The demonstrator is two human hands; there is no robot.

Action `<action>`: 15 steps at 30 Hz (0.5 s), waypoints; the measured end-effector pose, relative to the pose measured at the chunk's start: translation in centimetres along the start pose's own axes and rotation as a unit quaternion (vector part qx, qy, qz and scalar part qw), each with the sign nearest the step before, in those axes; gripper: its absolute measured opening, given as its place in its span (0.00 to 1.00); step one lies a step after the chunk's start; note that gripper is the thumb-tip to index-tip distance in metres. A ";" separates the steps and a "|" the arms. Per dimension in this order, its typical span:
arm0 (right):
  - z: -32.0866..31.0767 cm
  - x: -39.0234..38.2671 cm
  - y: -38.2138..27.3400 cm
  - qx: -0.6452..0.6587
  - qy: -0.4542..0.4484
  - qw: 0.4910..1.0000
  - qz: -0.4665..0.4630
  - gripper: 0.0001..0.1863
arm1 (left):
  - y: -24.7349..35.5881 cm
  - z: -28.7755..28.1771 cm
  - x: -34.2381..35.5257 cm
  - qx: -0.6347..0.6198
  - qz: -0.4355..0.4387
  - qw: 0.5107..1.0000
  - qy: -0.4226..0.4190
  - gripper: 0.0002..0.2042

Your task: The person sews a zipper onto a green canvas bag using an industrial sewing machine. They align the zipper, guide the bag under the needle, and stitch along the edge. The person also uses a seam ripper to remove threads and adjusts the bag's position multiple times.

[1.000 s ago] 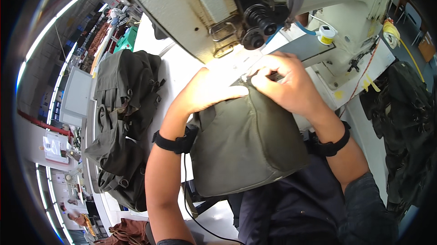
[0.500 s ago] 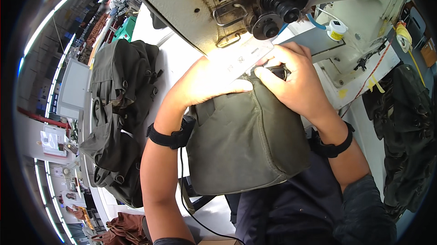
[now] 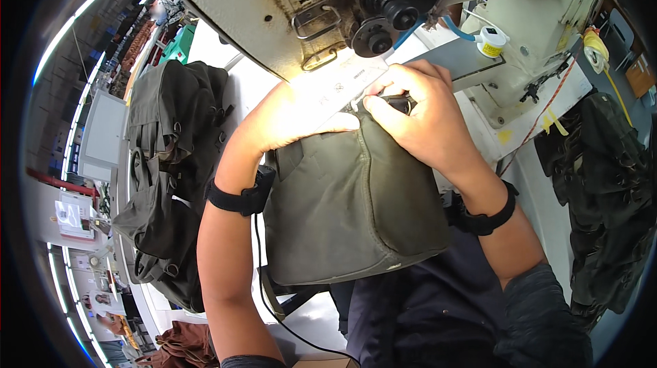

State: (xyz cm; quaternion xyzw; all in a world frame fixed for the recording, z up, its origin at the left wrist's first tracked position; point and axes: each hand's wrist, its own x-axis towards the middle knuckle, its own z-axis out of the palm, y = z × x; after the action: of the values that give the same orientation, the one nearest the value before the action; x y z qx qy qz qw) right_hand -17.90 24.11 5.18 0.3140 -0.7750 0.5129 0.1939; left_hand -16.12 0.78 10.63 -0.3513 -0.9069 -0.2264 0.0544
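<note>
A dark olive canvas bag [image 3: 321,211] hangs in front of me, its upper edge under the head of a sewing machine [image 3: 274,16]. My left hand [image 3: 301,118] grips that edge on the left, thumb lying flat on the cloth; bright lamp glare washes out its other fingers. On the right, my right hand [image 3: 421,108] pinches the edge between thumb and curled fingers, close to a raised seam running down the bag. A pale plate with small print [image 3: 345,84] shows between the hands. The needle area is lost in the glare.
Several olive bags [image 3: 168,163] are heaped on the white table at left. More dark bags [image 3: 602,197] hang at right. A small white bottle with a yellow label [image 3: 491,41] stands by the machine. Reddish-brown cloth [image 3: 181,344] lies at lower left. A black cable [image 3: 263,286] trails from my left wristband.
The whole view has shifted a little, so machine, bag and hands all appear farther left. Both hands keep the same hold on the bag.
</note>
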 end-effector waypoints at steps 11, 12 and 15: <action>1.0 -0.7 0.5 -0.017 0.074 0.997 -0.028 0.05 | -6.0 -0.3 -3.9 -0.114 -0.165 0.980 0.017 0.26; 0.8 -1.3 -0.3 -0.055 0.083 0.995 -0.029 0.07 | -9.4 -0.2 -6.3 -0.169 -0.232 0.957 0.040 0.25; 2.0 -4.3 -3.2 -0.025 0.112 0.993 -0.015 0.14 | -16.1 -4.2 -10.9 0.013 -0.154 0.988 -0.009 0.20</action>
State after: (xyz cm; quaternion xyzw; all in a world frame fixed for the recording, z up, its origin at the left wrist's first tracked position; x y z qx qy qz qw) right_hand -12.56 22.66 3.85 0.2618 -0.7559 0.5226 0.2948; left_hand -18.83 -18.26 5.54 -0.2091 -0.9534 -0.2168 0.0154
